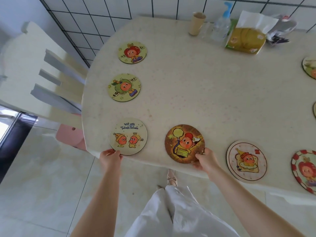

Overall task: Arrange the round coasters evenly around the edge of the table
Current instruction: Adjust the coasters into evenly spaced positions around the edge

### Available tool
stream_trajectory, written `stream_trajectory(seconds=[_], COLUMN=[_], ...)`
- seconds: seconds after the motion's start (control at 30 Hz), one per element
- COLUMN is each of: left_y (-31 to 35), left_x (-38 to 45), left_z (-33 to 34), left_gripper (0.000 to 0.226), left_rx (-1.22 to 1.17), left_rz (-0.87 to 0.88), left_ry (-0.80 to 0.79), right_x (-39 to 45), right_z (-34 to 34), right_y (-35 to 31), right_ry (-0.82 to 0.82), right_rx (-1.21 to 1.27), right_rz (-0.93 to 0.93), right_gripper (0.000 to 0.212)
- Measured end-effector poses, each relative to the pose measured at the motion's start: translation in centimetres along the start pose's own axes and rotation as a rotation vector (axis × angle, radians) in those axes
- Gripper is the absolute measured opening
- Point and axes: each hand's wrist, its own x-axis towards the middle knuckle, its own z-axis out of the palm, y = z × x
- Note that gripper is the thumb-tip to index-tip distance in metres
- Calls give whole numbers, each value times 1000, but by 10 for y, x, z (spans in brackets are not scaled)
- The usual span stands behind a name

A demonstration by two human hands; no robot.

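Note:
Several round cartoon coasters lie along the rim of the cream table (pixel 196 86). My left hand (pixel 110 157) pinches the near edge of the pale "we are" coaster (pixel 128 136) at the table's front-left corner. My right hand (pixel 204 160) grips the lower right edge of the brown coaster (pixel 183 142). A green-character coaster (pixel 124 87) and a red-haired coaster (pixel 132 52) lie up the left side. To the right sit a cream toast coaster (pixel 246 161) and a red-rimmed coaster (pixel 305 170), cut off by the frame. Two more coasters (pixel 310 68) peek in at the right edge.
A cream slatted chair (pixel 42 79) stands against the table's left side, with a pink stool (pixel 71 135) below it. At the back of the table stand a beige cup (pixel 196 23), a clear pump bottle (pixel 222 24), a tissue pack (pixel 246 40) and a crumpled bag (pixel 280 31). Tiled wall behind.

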Motion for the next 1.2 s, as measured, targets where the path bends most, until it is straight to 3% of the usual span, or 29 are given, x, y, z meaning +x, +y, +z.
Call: stream_trajectory(seconds=[0.07, 0.17, 0.6, 0.73, 0.8, 0.87, 0.97, 1.2], left_y=[2, 5, 13, 10, 9, 14, 29, 97], left_x=[2, 8, 12, 8, 8, 11, 19, 53], left_z=[-2, -4, 6, 5, 2, -1, 2, 34], left_gripper=[16, 24, 20, 20, 37, 47, 43, 32], left_rx=[17, -16, 5, 328, 530, 583, 547, 478], left_rz=[-3, 2, -46, 66, 115, 142, 167, 240], left_ry=[24, 23, 97, 126, 129, 126, 96, 36], right_x=[-1, -2, 5, 3, 2, 3, 9, 16], right_z=[-2, -5, -16, -18, -19, -18, -7, 64], right_y=[-3, -6, -21, -35, -47, -62, -87, -173], right_ry=[30, 77, 59, 50, 56, 98, 90, -128], right_rx=[-175, -411, -694, -950, -1062, -1186, -1180, -990], right_rz=[-80, -173, -263, -186, -142, -137, -210, -390], right_gripper=[18, 18, 27, 28, 23, 12, 18, 29])
